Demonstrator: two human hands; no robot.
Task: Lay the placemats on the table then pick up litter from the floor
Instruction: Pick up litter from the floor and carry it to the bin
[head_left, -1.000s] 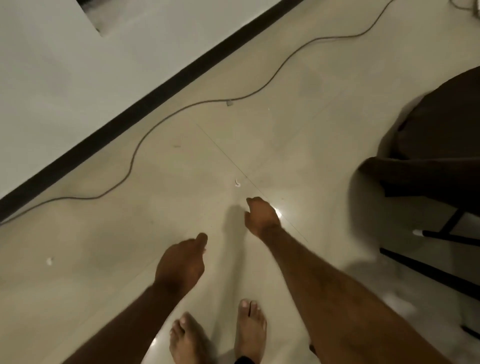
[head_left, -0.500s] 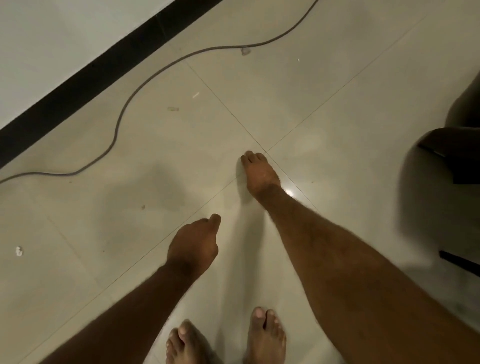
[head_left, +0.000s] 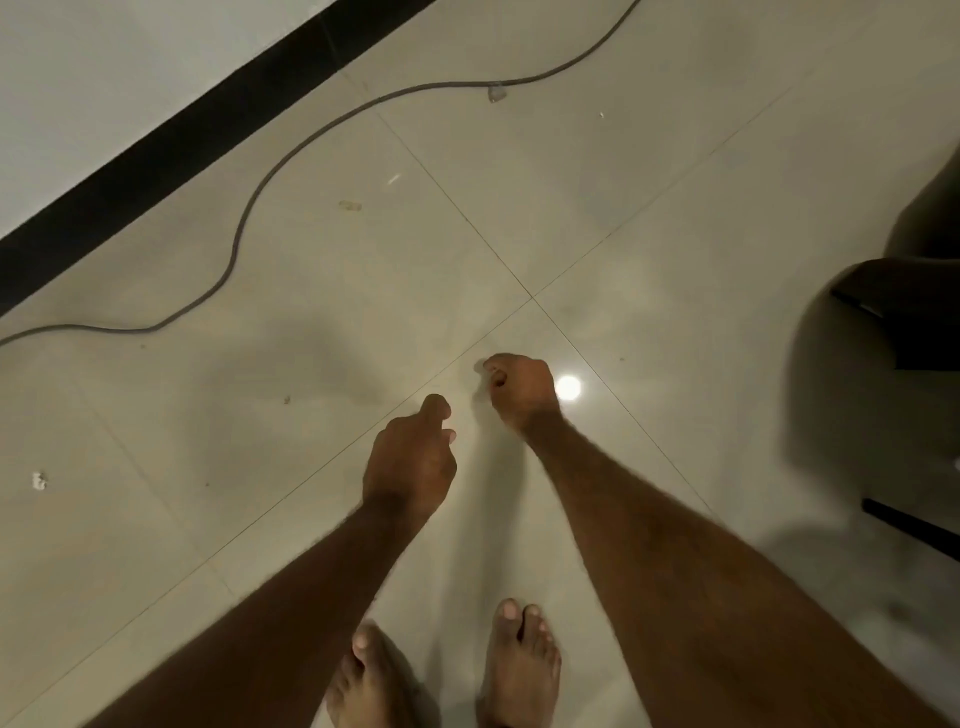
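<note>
A white scrap (head_left: 39, 480) of litter is seen on the tiled floor (head_left: 675, 234), far to the left. A tan scrap (head_left: 350, 206) and a thin white sliver (head_left: 393, 179) are found further ahead. Another pale piece (head_left: 496, 93) is lying just beside a grey cable (head_left: 244, 228). The right hand (head_left: 519, 389) is held low near a tile joint, its fingers curled in; whether something is pinched cannot be told. The left hand (head_left: 410, 457) is held close beside it, fingers bent under, its content hidden. Two bare feet (head_left: 519, 660) are placed below. A dark chair (head_left: 904, 312) is standing at the right.
</note>
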